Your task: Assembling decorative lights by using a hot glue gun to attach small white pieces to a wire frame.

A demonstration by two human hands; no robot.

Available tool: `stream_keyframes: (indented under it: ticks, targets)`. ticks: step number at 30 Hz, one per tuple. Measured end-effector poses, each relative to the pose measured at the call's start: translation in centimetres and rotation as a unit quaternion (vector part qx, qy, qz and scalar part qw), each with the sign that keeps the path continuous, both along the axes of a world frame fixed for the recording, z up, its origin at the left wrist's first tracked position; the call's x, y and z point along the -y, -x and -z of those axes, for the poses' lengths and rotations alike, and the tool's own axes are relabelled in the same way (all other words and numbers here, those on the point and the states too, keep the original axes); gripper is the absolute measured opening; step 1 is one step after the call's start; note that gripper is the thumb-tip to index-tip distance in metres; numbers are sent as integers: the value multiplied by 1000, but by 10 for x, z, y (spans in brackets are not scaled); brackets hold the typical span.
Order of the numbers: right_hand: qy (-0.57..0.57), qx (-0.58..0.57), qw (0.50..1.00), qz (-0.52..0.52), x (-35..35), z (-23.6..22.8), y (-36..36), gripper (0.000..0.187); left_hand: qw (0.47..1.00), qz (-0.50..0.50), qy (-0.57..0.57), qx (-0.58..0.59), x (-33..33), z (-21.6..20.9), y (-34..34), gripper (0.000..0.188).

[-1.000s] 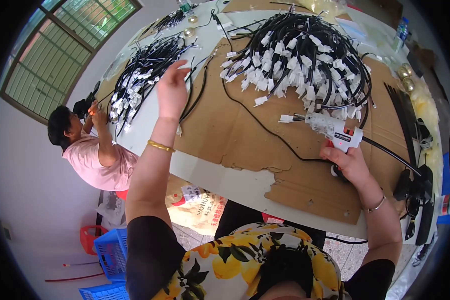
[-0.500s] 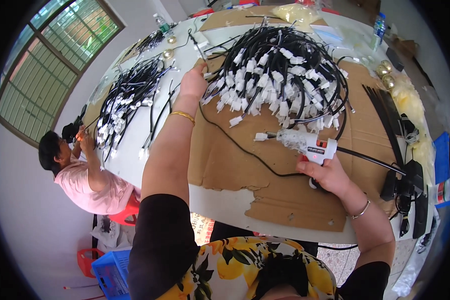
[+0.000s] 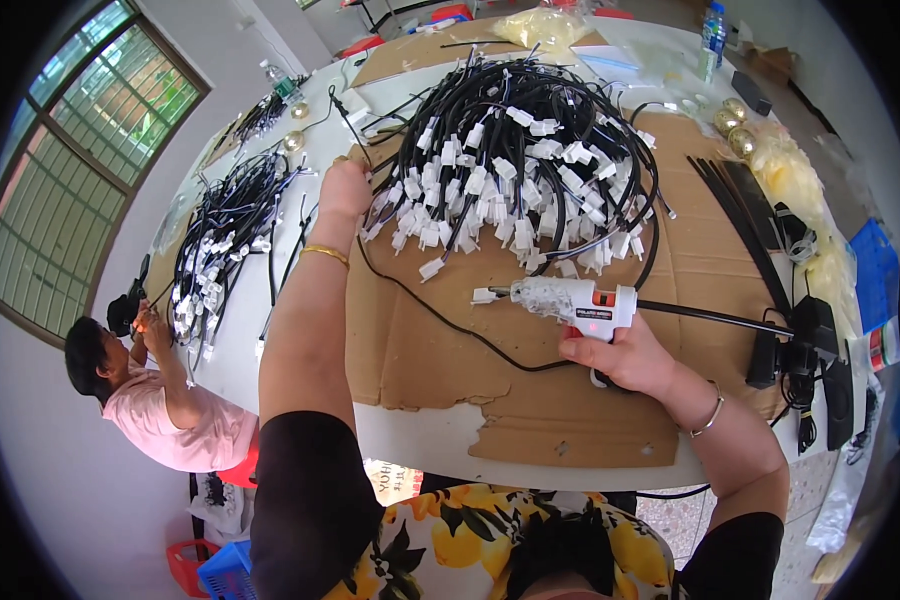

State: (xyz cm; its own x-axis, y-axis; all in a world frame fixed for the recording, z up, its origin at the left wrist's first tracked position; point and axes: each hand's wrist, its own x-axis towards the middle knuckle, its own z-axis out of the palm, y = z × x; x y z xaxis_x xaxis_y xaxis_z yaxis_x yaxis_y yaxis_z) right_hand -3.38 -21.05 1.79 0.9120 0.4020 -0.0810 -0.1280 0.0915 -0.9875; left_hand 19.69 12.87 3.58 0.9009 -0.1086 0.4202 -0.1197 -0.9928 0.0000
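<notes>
My right hand (image 3: 635,355) is wrapped round a white hot glue gun (image 3: 600,308), held level above the cardboard with its nozzle to the left. A black glue stick (image 3: 705,313) juts from its back. A small white connector (image 3: 485,296) shows at the nozzle tip; whether they touch I cannot tell. My left hand (image 3: 346,188) is reached far forward and closed at the left edge of a large pile of black cables (image 3: 530,95) with white connectors. A thin black cable (image 3: 350,118) runs up from its fingers, whose grip is partly hidden.
Cardboard (image 3: 420,350) covers much of the white table (image 3: 410,425). A second cable pile (image 3: 232,220) lies left, where a person in pink (image 3: 170,410) works. Right are black glue sticks (image 3: 740,225), black power adapters (image 3: 805,345), gold balls (image 3: 735,125) and a water bottle (image 3: 713,35).
The view has shifted, so the table scene sits a little farther left. My left hand stays by the pile's edge, and my right hand keeps the glue gun in its grip.
</notes>
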Motion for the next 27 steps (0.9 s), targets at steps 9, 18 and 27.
stream_keyframes:
  ticks: [9, 18, 27]
  targets:
    - [7, 35, 999, -4, 0, 9, 0, 23, 762, 119, 603, -204, 26, -77, 44, 19]
    - [-11, 81, 997, -3, 1, 9, 2, 23, 612, 306, 728, 32, 98, -187, 87, 17]
    - [-37, 102, 994, 10, 0, 11, 4, 15, 706, 322, 623, 102, 132, -216, 93, 9]
